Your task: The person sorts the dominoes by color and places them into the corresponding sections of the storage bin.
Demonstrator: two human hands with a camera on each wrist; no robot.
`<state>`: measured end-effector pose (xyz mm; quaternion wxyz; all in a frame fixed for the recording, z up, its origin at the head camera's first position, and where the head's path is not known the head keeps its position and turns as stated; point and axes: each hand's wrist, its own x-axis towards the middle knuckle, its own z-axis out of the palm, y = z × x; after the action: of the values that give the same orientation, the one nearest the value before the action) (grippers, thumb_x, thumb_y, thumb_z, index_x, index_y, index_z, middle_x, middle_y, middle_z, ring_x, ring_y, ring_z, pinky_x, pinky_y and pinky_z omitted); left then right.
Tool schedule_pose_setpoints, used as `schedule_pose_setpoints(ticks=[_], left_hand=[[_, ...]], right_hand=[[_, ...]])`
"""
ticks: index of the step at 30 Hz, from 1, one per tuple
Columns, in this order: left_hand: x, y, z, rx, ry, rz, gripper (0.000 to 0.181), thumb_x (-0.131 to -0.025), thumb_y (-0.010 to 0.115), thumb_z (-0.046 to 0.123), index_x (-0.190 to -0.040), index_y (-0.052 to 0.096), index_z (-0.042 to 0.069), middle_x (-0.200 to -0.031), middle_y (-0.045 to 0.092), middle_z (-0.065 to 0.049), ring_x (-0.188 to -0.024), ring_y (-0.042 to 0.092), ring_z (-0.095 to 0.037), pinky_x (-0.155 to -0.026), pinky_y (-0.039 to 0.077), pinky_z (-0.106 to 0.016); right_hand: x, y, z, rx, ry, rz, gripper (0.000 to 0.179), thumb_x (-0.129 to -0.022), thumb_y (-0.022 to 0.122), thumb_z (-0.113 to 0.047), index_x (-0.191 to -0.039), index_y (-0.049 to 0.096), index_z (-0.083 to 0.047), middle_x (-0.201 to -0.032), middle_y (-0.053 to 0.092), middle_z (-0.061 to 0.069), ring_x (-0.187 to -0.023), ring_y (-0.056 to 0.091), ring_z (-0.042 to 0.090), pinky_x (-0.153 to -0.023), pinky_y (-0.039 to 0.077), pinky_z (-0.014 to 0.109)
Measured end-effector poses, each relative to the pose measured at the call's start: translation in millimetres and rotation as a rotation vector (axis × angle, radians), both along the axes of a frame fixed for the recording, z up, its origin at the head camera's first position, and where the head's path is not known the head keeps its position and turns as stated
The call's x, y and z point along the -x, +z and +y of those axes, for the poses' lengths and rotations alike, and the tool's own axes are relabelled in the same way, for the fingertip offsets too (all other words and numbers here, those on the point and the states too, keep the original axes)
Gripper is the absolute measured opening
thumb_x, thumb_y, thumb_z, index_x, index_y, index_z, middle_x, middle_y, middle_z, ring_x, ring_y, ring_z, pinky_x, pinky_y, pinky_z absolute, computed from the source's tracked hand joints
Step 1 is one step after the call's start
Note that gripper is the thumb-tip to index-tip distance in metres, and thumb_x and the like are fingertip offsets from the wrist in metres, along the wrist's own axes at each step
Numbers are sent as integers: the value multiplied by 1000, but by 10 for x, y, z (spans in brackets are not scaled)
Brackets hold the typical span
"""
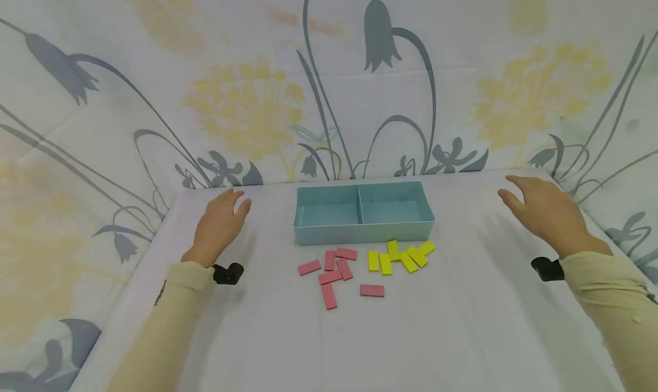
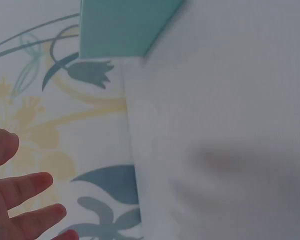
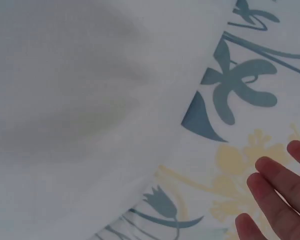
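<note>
Backdrop: floral cloth (image 1: pixel 452 15), white w/ grey-blue and yellow print, behind and at both sides of white-covered table (image 1: pixel 426 340). Sleeves next: L sleeve (image 1: pixel 175 323) and R sleeve (image 1: pixel 612 312), both pale yellow, reaching in from near side. Tray (image 1: pixel 360 234): teal, rectangular, on table at far side, approx. mid-width; 1 divider (image 1: pixel 360 204) makes 2 compartments, L and R. Tray corner also at top of L wrist view. L hand (image 1: pixel 218 229): raised over table, left of tray, apart from it; fingers loosely extended, thumb spread, grip released, nothing held. R hand (image 1: pixel 552 212): raised at far right, well apart from tray; fingers likewise extended, spread in R wrist view, grip released, nothing held. Soft shadows on white cloth in both wrist views. Small black device at each wrist, e.g. L unit (image 1: pixel 228 274), R unit (image 1: pixel 547 268). Smallest: flat rect. tiles, all on table in front of tray, betw. the hands. Red tiles (image 1: pixel 329 296), 7 counted: loose scatter to left, 1 apart from the others, lower right of group. Yellow tiles (image 1: pixel 373 261): just right of red, near tray front wall, some overlapping; exact no. unclear.
</note>
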<state>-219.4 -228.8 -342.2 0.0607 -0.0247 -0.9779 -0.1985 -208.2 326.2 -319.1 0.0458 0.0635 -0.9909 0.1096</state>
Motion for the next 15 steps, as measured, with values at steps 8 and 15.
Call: schedule_pose_setpoints(ticks=[8, 15], left_hand=[[0, -393, 411, -432, 80, -77, 48, -92, 40, 44, -130, 44, 17, -134, 41, -10, -123, 37, -27, -95, 33, -45], [1, -687, 659, -942, 64, -113, 46, -91, 47, 36, -131, 43, 15, -134, 42, -2, -120, 41, -17, -93, 39, -34]], right_hand=[[-91, -198, -105, 253, -61, 97, 50, -94, 34, -38, -127, 45, -3, -115, 54, 23, -101, 48, 42, -77, 36, 52], [-183, -502, -320, 487, -95, 60, 49, -94, 34, -39, -131, 43, -8, -112, 58, 16, -102, 51, 34, -75, 39, 46]])
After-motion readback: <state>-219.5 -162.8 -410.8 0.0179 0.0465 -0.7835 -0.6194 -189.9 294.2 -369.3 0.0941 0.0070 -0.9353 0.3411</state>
